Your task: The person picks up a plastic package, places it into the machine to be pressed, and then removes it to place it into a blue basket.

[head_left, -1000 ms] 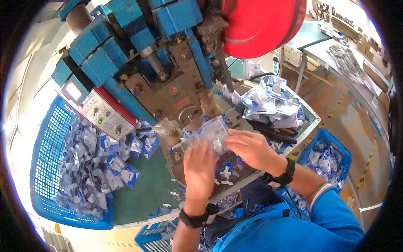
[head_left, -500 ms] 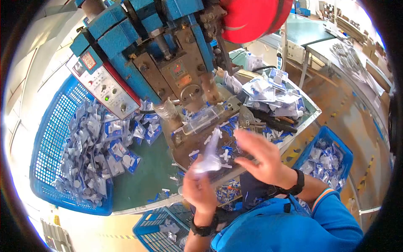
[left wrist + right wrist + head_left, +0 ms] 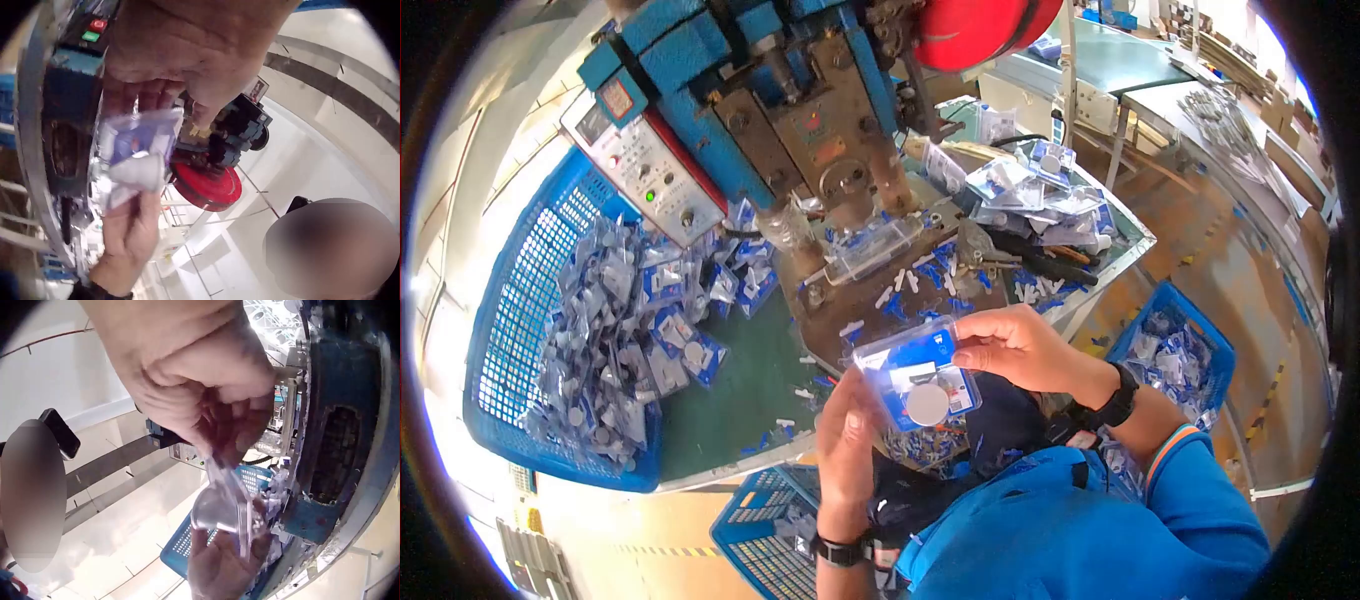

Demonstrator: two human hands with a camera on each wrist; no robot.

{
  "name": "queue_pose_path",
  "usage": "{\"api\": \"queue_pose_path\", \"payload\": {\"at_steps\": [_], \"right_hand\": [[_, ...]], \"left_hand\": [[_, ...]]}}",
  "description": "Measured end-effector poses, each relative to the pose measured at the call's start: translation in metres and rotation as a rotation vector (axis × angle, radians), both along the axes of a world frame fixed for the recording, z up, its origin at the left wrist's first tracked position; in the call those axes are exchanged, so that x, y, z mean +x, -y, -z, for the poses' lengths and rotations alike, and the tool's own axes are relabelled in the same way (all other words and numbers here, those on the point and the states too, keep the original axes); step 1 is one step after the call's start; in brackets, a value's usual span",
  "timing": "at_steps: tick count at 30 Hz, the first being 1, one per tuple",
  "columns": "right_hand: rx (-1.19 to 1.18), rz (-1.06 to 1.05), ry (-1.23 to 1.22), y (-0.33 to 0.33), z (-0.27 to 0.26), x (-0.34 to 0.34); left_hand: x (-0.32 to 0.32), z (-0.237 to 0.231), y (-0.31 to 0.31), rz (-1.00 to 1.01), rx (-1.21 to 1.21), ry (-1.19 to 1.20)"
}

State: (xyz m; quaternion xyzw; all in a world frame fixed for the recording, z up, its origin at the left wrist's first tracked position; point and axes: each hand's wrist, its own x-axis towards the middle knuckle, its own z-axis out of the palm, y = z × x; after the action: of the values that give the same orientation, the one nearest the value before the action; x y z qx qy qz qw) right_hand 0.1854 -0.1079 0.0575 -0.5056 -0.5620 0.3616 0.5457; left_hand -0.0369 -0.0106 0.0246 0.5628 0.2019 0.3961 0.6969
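In the head view, a clear blister pack [image 3: 930, 395] with a blue printed card and a round whitish piece is held up in front of the person's body. My right hand [image 3: 1025, 350] pinches its upper right corner between thumb and fingers. At the opposite edge, my left hand [image 3: 846, 440] touches the pack with fairly straight fingers, its thumb standing apart. The left wrist view shows the left fingers [image 3: 140, 94] along the pack's edge. From the right wrist, the pack [image 3: 225, 509] appears edge-on, its rounded bulge facing the left hand's thumb.
A blue press [image 3: 815, 130] stands ahead, with a clear plastic piece [image 3: 873, 250] on its bed and blue and white scraps before it. Packs fill the blue basket [image 3: 495, 340] at left; more packs [image 3: 1040, 200] pile up at right. Another basket [image 3: 1175, 360] stands lower right.
Both hands have drawn back from the press bed toward the body. The blister pack was in the left hand half a second ago; now the right hand pinches it, its card facing up.
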Motion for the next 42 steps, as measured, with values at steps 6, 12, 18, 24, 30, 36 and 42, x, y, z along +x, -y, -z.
{"api": "queue_pose_path", "payload": {"at_steps": [6, 12, 18, 24, 30, 36, 42], "right_hand": [[0.497, 0.460, 0.560, -0.011, 0.002, -0.017], [0.637, 0.372, 0.802, -0.013, -0.002, -0.030], [0.734, 0.361, 0.959, -0.015, -0.004, -0.033], [0.744, 0.258, 1.007, -0.017, -0.007, -0.036], [0.648, -0.174, 0.710, -0.009, -0.008, -0.029], [0.569, -0.014, 0.718, 0.006, -0.025, -0.031], [0.658, 0.401, 0.751, -0.010, -0.026, -0.039]], "left_hand": [[0.026, -0.010, 0.015, -0.094, -0.259, 0.233], [0.033, 0.002, 0.027, -0.094, -0.162, 0.210], [0.030, 0.004, 0.027, -0.099, -0.095, 0.254], [0.031, -0.001, 0.028, -0.120, -0.120, 0.271], [0.027, -0.015, 0.021, -0.181, -0.183, 0.307], [0.020, 0.000, 0.013, -0.181, -0.210, 0.379], [0.027, 0.000, 0.024, -0.174, -0.187, 0.345]]}}
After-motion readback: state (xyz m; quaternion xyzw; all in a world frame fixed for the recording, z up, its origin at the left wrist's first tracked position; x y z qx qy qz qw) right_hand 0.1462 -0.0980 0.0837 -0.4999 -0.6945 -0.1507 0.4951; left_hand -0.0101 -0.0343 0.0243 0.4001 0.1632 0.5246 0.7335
